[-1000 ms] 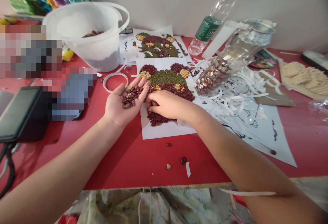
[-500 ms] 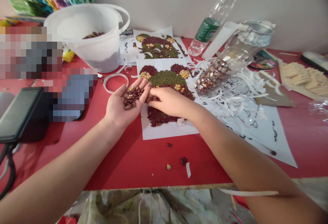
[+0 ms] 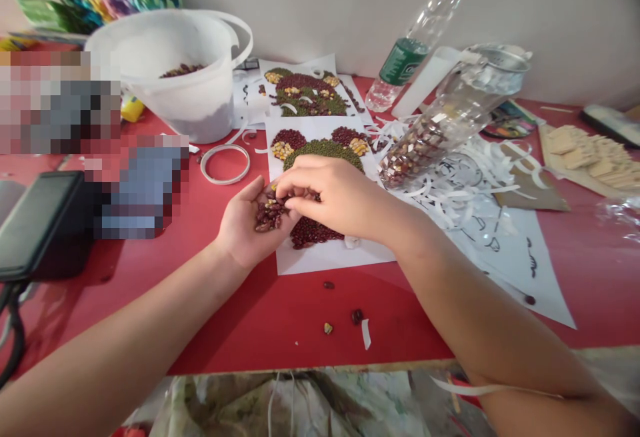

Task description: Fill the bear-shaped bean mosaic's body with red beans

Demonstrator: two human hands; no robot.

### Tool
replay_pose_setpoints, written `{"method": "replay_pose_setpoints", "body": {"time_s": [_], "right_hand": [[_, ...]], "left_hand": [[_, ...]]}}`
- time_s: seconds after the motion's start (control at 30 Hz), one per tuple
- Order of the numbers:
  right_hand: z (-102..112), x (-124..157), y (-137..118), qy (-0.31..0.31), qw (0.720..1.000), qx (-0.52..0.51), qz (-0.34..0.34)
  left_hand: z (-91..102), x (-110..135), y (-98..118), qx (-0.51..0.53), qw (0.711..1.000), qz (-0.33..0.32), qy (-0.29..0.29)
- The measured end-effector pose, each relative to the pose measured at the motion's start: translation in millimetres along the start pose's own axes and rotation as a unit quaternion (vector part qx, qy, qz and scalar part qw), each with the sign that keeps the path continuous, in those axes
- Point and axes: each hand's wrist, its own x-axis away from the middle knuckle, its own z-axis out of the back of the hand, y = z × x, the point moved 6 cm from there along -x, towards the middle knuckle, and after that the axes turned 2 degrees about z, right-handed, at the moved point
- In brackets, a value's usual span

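Observation:
My left hand (image 3: 241, 232) is cupped palm up, holding a small heap of dark red beans (image 3: 270, 214) with a few yellow kernels among them. Over that palm, my right hand (image 3: 340, 194) has its thumb and fingers pinched together at the heap; what they grip is hidden. Both hands are above a white sheet (image 3: 320, 264) bearing a bear-like picture of red beans, green beans (image 3: 327, 148) and yellow corn kernels (image 3: 283, 150). My right hand covers the middle of the picture. Behind lies a second bean picture (image 3: 310, 90).
A white bucket (image 3: 165, 97) with beans stands back left, near a tape ring (image 3: 225, 164). To the right are a bottle of beans (image 3: 415, 154), a green-labelled bottle (image 3: 405, 60), paper strips (image 3: 455, 190) and wooden sticks (image 3: 595, 157). Loose beans (image 3: 357, 317) lie near the front edge.
My right hand has moved from the picture beside my left fingers up over the left palm, its fingers now at the beans. My left hand has shifted slightly right and nearer.

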Motion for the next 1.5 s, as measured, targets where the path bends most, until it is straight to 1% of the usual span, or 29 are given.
{"method": "replay_pose_setpoints", "body": {"time_s": [0.17,0.3,0.43,0.57,0.7,0.87,0.97,1.03,1.1,1.2,1.3,1.5], "right_hand": [[-10.9,-1.2,-0.8,-0.047,0.998,0.028,0.006],[-14.8,-1.2,-2.5,-0.073,0.995,0.060,0.007],[-19.0,-1.7,-3.9,-0.101,0.993,0.068,0.005],[-20.2,-2.0,-4.5,-0.114,0.991,0.064,0.004],[-20.8,-1.8,-4.8,-0.119,0.991,0.061,0.001],[-16.7,-0.8,-2.8,-0.096,0.995,0.029,-0.003],[-8.7,1.2,-0.4,-0.077,0.997,0.008,-0.001],[-2.2,2.7,1.6,-0.070,0.998,0.005,-0.001],[3.5,4.2,3.7,-0.071,0.997,0.009,-0.005],[6.7,5.9,8.2,-0.090,0.995,0.025,-0.020],[1.5,6.4,13.3,-0.120,0.991,0.035,-0.036],[-19.3,0.6,18.1,-0.154,0.987,0.048,-0.026]], "left_hand": [[-1.8,4.7,-5.0,-0.020,0.999,0.028,0.000],[-0.4,3.7,-6.3,-0.002,0.999,0.035,-0.006],[0.6,2.0,-9.3,0.006,0.999,0.047,-0.015],[1.6,2.0,-10.5,-0.007,0.999,0.050,0.000],[0.7,2.7,-10.6,-0.007,0.999,0.052,0.000],[0.7,2.3,-7.1,-0.014,0.999,0.029,-0.010],[1.0,0.7,-4.8,0.001,1.000,0.018,-0.003],[-0.1,-0.5,-1.1,0.007,1.000,-0.002,-0.002],[-2.4,-1.4,3.5,0.012,1.000,-0.023,-0.012],[-4.8,-2.4,9.5,0.028,0.998,-0.041,-0.029],[-5.2,-3.0,14.1,0.047,0.997,-0.055,-0.038],[-3.6,-4.4,15.2,0.043,0.997,-0.053,-0.037]]}}
